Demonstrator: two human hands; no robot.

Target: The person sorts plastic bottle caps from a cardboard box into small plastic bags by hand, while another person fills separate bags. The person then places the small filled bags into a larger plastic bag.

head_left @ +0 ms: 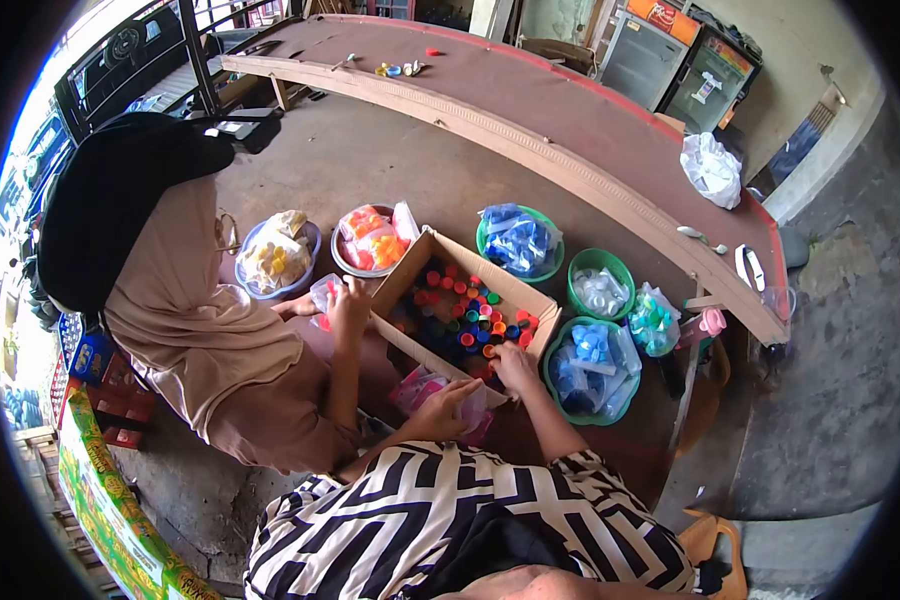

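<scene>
A cardboard box [395, 338] holds many loose plastic bottle caps [457, 310] in red, blue, green, orange and black. Over its near right corner, my right hand [517, 370] reaches in with curled fingers against the caps; what lies between the fingertips is too small to make out. My left hand [448, 412] is closed on a clear plastic bag [478, 412] with pink in it, just outside the box's near side. To the left, a co-worker's hand [348, 308] holds up a small clear bag [323, 294] with red pieces inside.
Around the box stand a basin of cream-coloured bags [317, 240], a bowl with orange bags [336, 258], and green baskets [625, 262] of blue and clear bagged pieces. The co-worker [220, 340] sits close on the left. A long raised ledge [530, 155] runs behind.
</scene>
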